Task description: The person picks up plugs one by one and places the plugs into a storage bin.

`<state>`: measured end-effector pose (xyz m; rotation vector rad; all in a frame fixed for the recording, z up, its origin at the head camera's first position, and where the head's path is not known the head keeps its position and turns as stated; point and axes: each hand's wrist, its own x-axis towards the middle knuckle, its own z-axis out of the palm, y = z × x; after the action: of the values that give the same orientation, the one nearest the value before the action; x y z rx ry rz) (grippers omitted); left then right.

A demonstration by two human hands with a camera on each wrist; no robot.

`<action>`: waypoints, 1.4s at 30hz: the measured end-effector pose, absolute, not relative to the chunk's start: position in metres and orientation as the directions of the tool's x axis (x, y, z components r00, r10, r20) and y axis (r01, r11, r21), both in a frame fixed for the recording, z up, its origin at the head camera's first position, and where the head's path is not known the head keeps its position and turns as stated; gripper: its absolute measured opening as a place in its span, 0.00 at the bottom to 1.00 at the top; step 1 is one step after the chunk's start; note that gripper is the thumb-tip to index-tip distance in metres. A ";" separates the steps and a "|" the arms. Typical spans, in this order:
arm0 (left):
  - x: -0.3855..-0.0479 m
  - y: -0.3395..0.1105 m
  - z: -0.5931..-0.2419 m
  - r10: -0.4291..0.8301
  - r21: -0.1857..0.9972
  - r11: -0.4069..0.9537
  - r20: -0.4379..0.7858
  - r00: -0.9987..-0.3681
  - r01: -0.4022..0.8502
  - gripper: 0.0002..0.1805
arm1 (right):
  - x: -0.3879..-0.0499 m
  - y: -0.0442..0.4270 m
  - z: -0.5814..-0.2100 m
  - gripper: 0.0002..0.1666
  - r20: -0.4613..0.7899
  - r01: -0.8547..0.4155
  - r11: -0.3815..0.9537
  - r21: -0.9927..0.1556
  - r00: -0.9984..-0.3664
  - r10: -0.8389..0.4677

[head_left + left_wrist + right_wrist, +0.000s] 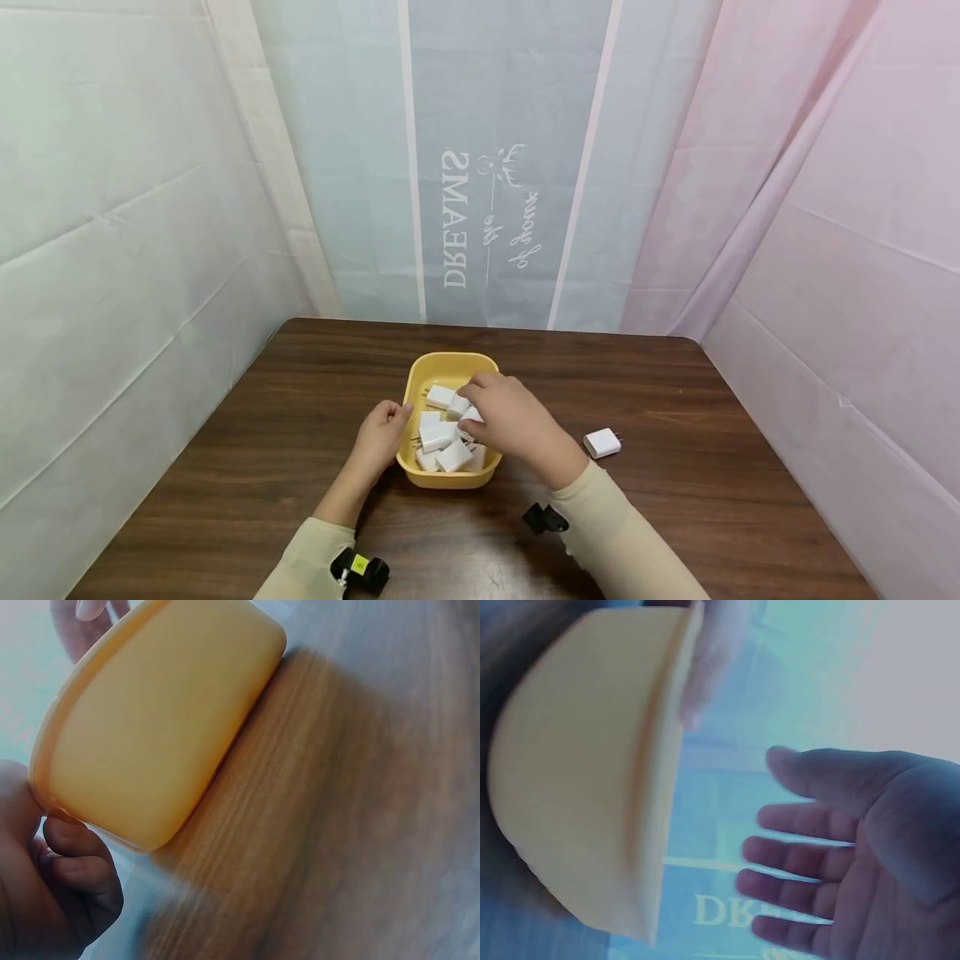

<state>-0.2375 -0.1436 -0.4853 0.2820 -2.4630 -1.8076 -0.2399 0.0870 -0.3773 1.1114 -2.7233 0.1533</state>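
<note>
A yellow plastic bin (452, 481) stands on the table, holding several white charger plugs (437, 437) with metal prongs. At its left side my left hand (382, 433) pinches the rim between thumb and curled fingers, as the left wrist view shows on the bin (165, 727). Over the bin's right side is my right hand (513, 414), its fingers spread apart and relaxed. The right wrist view shows that hand (855, 847) with no plug in it, beside the bin (577, 765). In the head view the right hand hides some plugs.
One more white charger plug (602, 443) lies on the dark wood table (675, 500), right of the bin. Pale cloth hangs around the table, and the back curtain (510, 83) bears mirrored lettering. Each sleeve has a small black camera strapped on.
</note>
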 end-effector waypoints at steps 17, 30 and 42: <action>-0.238 -0.145 -0.485 -0.183 0.958 0.270 -0.049 -0.982 -0.098 0.16 | -0.245 0.139 -0.342 0.23 0.084 -0.435 0.896 -0.089 -0.900 -0.428; -0.237 -0.144 -0.486 -0.180 0.958 0.267 -0.054 -0.982 -0.101 0.16 | -0.242 0.167 -0.333 0.15 -0.088 -0.235 0.962 -0.136 -0.965 -0.248; -0.238 -0.145 -0.486 -0.181 0.956 0.272 -0.057 -0.982 -0.106 0.17 | -0.252 0.191 -0.339 0.17 -0.227 -0.071 0.978 -0.194 -0.967 -0.115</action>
<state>-0.2377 -0.1447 -0.4858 0.2776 -2.4543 -1.8370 -0.2516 0.1911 -0.3390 0.1598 -3.3625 0.3149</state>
